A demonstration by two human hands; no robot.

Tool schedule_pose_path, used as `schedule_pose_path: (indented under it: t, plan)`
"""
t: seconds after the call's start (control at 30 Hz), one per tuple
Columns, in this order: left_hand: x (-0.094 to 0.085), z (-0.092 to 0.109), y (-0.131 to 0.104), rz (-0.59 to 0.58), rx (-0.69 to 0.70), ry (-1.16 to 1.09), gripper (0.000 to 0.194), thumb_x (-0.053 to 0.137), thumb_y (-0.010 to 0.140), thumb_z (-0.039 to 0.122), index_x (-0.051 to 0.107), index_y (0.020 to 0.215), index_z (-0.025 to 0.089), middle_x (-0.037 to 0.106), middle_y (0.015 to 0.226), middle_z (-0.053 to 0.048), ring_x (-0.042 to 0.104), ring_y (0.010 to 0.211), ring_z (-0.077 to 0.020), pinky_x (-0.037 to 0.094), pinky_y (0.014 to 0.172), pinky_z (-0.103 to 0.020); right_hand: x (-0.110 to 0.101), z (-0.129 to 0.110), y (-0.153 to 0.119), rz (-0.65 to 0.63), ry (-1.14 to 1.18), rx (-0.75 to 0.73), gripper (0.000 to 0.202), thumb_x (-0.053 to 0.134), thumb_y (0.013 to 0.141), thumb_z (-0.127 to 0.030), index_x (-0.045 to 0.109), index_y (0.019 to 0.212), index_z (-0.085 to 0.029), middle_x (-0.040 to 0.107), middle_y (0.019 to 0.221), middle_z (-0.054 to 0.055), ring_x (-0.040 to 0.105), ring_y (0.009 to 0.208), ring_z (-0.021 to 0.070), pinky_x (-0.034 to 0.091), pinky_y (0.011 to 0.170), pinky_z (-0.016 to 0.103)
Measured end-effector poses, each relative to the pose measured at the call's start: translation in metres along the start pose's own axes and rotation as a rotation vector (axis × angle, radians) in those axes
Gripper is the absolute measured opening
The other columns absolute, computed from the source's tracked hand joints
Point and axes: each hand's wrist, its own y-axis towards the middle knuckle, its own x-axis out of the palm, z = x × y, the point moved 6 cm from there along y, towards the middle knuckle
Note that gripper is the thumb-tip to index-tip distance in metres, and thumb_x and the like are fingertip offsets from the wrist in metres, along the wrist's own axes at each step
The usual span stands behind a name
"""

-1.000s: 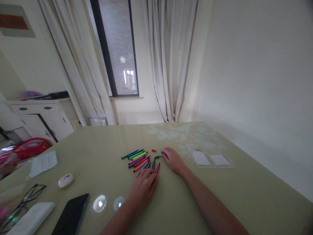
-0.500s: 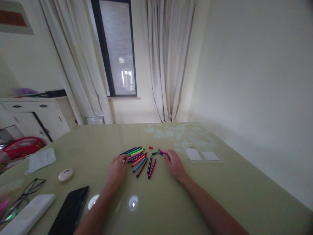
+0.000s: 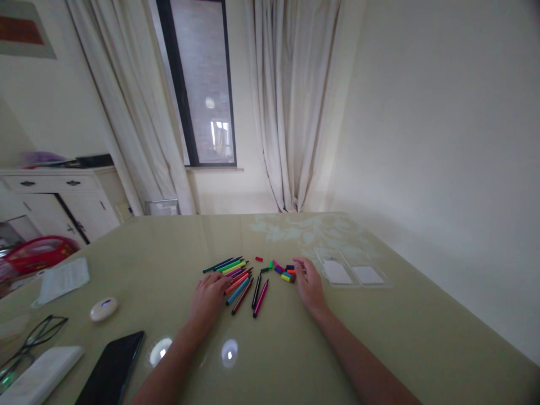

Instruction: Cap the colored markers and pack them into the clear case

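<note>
Several uncapped markers lie side by side on the green table, among them a blue marker, a black marker and a magenta marker. My left hand rests over the left ends of the markers, fingers bent; what its fingertips touch is too small to make out. To the right of the markers lies a loose group of small coloured caps, with a red cap farther back. At the right edge of the caps is my right hand, its fingers curled beside them and their tips partly hidden.
Clear plastic cases lie on the table at right. At left are a white cloth, a white oval case, glasses, a black phone and a white box. A wall borders the right side.
My right hand has shifted slightly right, uncovering more of the caps. My left hand has moved a little right and down over the markers. The view has shifted slightly.
</note>
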Motion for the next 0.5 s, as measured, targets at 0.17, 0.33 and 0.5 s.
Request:
schedule_pose_path:
  t: [0.17,0.33,0.5]
  plan:
    - [-0.002,-0.008,-0.002,0.015,-0.005,-0.044,0.024,0.055,0.095,0.034,0.078,0.092,0.028,0.074,0.1,-0.006,0.065,0.099,-0.0275,0.048,0.092,-0.041,0.003,-0.001,-0.002,-0.04,0.011,-0.001,0.035,0.048,0.1,-0.05,0.067,0.109,-0.021,0.071,0.109,0.011,0.066,0.099,0.0257,0.053,0.089,0.041]
    - [-0.002,-0.013,-0.004,-0.002,-0.037,-0.057,0.022,0.055,0.094,0.034,0.074,0.087,0.025,0.071,0.096,-0.006,0.065,0.096,-0.0262,0.049,0.091,-0.039,0.005,-0.011,-0.002,-0.068,-0.054,-0.065,0.034,0.048,0.101,-0.05,0.068,0.105,-0.022,0.071,0.105,0.011,0.065,0.098,0.0264,0.052,0.089,0.041]
    - [-0.009,-0.008,-0.004,0.09,-0.071,-0.183,0.025,0.048,0.097,0.037,0.067,0.091,0.022,0.071,0.097,-0.009,0.064,0.098,-0.0285,0.049,0.091,-0.043,0.007,-0.025,-0.008,-0.122,-0.188,-0.195,0.032,0.045,0.104,-0.044,0.068,0.105,-0.022,0.07,0.104,0.011,0.063,0.101,0.0276,0.047,0.093,0.042]
